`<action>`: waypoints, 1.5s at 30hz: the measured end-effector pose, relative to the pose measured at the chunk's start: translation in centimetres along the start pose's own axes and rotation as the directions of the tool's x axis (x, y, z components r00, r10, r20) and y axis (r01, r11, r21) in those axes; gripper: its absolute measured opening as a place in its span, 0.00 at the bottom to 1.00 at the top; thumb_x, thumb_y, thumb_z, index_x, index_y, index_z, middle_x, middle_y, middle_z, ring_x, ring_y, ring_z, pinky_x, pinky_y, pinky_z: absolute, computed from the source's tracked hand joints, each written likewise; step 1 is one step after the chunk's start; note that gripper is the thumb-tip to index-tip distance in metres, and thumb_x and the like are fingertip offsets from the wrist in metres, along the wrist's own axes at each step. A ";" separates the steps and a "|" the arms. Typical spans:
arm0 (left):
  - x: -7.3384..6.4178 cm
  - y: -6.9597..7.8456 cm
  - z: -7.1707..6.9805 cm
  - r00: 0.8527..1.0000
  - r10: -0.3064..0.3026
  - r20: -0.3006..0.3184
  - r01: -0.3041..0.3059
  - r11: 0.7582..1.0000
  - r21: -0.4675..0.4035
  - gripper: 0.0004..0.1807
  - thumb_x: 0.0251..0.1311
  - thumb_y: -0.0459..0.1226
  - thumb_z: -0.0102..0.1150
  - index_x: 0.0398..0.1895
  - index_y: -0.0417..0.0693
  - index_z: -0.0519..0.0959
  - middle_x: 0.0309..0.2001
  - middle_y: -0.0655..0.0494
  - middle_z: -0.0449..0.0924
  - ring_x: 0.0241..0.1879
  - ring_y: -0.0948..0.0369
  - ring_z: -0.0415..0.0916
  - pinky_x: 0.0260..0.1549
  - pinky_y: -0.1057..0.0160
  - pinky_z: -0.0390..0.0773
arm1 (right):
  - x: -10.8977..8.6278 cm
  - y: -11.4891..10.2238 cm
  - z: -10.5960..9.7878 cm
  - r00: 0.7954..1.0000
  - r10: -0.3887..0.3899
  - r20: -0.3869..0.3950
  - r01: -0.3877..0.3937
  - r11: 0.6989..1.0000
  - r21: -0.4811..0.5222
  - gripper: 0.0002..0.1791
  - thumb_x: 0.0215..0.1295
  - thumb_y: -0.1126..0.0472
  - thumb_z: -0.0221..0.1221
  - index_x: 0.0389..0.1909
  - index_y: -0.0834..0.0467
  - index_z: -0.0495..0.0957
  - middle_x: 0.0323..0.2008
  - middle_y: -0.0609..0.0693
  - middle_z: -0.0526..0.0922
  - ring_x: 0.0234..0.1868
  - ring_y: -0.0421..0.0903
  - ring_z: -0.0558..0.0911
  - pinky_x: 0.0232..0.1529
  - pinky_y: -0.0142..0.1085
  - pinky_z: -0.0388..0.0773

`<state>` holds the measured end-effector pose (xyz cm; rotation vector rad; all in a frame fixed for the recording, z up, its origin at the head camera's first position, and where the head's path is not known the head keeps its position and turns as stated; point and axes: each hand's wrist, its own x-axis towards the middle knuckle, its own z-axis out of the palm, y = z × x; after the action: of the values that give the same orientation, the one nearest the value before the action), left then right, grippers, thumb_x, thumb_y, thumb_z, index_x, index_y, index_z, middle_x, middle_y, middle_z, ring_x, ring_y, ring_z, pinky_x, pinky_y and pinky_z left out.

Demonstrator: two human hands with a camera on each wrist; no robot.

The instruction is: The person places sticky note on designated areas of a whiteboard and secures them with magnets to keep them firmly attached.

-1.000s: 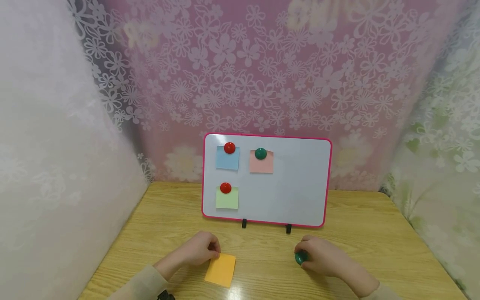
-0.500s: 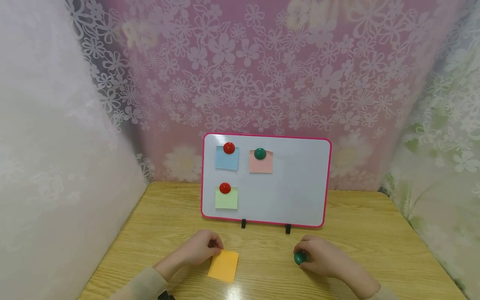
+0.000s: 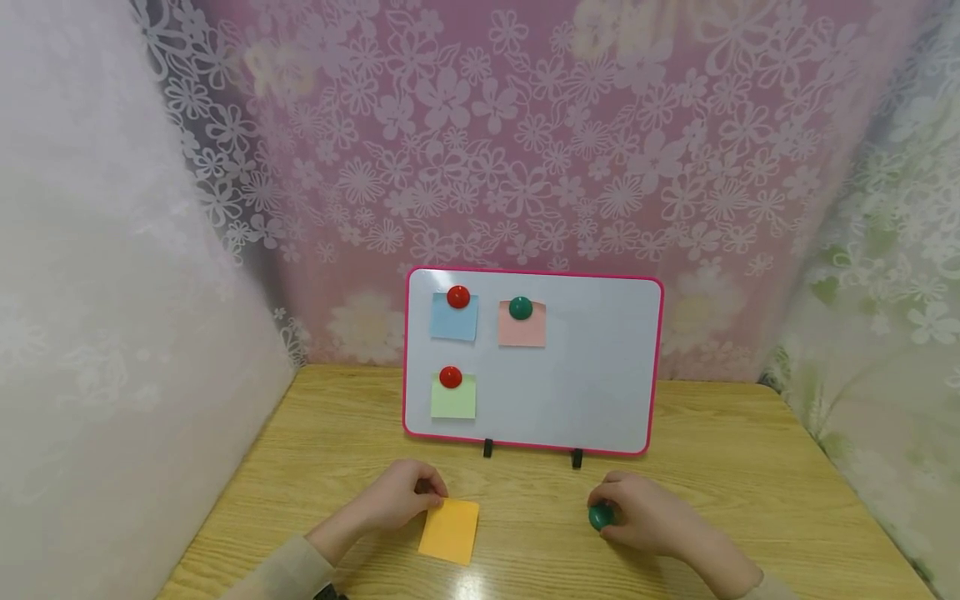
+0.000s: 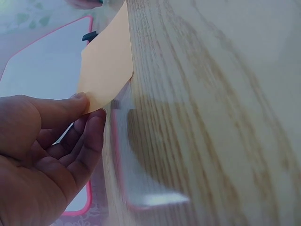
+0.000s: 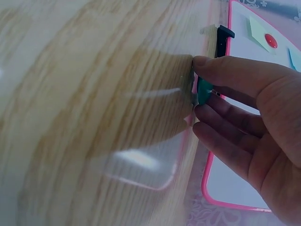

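Note:
My left hand (image 3: 401, 496) pinches the upper left corner of an orange sticky note (image 3: 450, 532) between thumb and fingertips. In the left wrist view the note (image 4: 108, 59) slants up from the fingertips, just off the tabletop. My right hand (image 3: 645, 512) grips a round green magnet (image 3: 601, 517) by its sides, low at the table. Seen from the right wrist, the magnet (image 5: 204, 91) sits between thumb and fingers. Behind both hands stands a pink-edged whiteboard (image 3: 592, 367).
On the board, red magnets (image 3: 458, 297) hold a blue note (image 3: 453, 323) and a green note (image 3: 453, 402); a green magnet (image 3: 521, 308) holds a pink note (image 3: 522, 331). Black feet (image 3: 577, 458) support the board on the glossy wooden table (image 3: 337, 417). Floral curtains surround it.
The left hand has shifted slightly, carrying the orange note a little right and toward the board, mostly in the first half second. The right hand and magnet have barely moved.

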<state>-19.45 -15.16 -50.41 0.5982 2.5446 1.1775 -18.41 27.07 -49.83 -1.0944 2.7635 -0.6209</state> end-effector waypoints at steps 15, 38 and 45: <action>0.2 -0.2 0.4 1.000 0.000 -0.018 -0.001 0.996 -0.091 0.04 0.68 0.30 0.70 0.36 0.49 0.88 0.34 0.62 0.84 0.35 0.62 0.78 0.34 0.66 0.79 | 0.3 -0.5 0.2 1.000 -0.007 -0.020 0.007 1.000 0.005 0.15 0.61 0.59 0.78 0.48 0.53 0.88 0.42 0.39 0.82 0.40 0.34 0.78 0.43 0.35 0.83; 0.7 0.7 0.2 0.999 -0.020 -0.026 0.017 0.992 -0.125 0.02 0.71 0.35 0.69 0.39 0.51 0.90 0.37 0.63 0.86 0.37 0.61 0.79 0.37 0.64 0.79 | 0.9 -0.7 0.1 0.996 -0.034 -0.088 0.041 0.996 0.079 0.16 0.62 0.59 0.77 0.50 0.55 0.88 0.45 0.38 0.84 0.44 0.37 0.83 0.46 0.37 0.85; 1.0 0.7 0.3 0.999 -0.020 -0.038 0.014 0.990 -0.143 0.03 0.71 0.35 0.69 0.39 0.52 0.90 0.37 0.62 0.86 0.38 0.60 0.79 0.38 0.64 0.80 | 1.2 -0.8 0.1 0.997 -0.025 -0.080 0.033 0.994 0.105 0.17 0.63 0.59 0.77 0.51 0.56 0.87 0.47 0.39 0.85 0.45 0.38 0.84 0.47 0.36 0.86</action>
<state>-19.98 -14.08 -50.18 0.5232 2.4651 1.3637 -18.78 25.68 -49.52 -1.1126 2.7468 -0.8219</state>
